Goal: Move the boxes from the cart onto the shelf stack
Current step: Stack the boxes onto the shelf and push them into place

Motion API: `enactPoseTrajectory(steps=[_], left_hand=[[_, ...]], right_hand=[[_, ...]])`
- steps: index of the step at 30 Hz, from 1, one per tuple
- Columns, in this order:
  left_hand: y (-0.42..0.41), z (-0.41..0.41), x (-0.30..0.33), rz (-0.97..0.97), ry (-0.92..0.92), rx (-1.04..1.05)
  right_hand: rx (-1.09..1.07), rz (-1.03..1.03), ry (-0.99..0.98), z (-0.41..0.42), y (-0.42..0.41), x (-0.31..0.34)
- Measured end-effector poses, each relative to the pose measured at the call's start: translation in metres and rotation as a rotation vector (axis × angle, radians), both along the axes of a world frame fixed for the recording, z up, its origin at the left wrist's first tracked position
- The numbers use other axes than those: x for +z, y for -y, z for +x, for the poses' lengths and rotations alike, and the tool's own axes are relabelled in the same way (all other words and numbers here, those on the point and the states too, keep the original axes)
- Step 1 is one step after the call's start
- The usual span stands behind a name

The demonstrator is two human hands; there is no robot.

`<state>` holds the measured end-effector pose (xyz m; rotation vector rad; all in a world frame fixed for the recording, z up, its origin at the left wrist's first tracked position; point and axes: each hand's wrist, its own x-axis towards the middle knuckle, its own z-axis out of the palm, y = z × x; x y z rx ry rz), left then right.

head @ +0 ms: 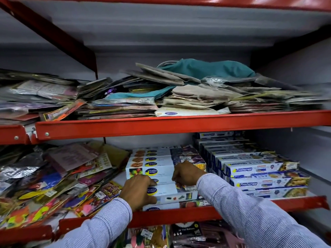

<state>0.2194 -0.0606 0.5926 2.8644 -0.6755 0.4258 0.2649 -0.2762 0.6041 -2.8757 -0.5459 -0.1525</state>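
Note:
A stack of long white Healthy Wrapp boxes [161, 164] lies on the middle red shelf [179, 214]. My left hand [138, 191] grips the left end of the front white box [170, 191], fingers curled over its top and thumb on its face. My right hand [186, 173] presses down on the top of the same front boxes, fingers bent on the box edge. Both arms wear striped blue sleeves. The cart is out of view.
A stepped stack of blue Freshwrapp boxes [254, 170] stands right of the white boxes. Loose coloured packets [59, 178] pile up on the left. The upper shelf [179, 123] holds paper bags and a teal cloth [206, 68]. More packets hang below.

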Motion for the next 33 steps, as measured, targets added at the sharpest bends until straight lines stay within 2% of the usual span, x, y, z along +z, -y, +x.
enactPoseTrajectory(steps=[6,9,18,33], left_hand=[[-0.005,0.013,-0.026,-0.094,0.021,-0.018],[-0.004,0.010,-0.032,-0.108,0.064,-0.032],[0.003,-0.001,-0.040,-0.122,0.046,-0.057],[0.002,-0.003,-0.048,-0.090,0.065,-0.042]], right_hand=[[-0.002,0.081,0.006,-0.008,0.013,-0.013],[0.001,0.126,0.016,-0.013,0.017,-0.021],[0.019,0.184,0.085,-0.033,0.024,-0.054],[-0.029,0.133,0.080,-0.038,0.021,-0.056]])
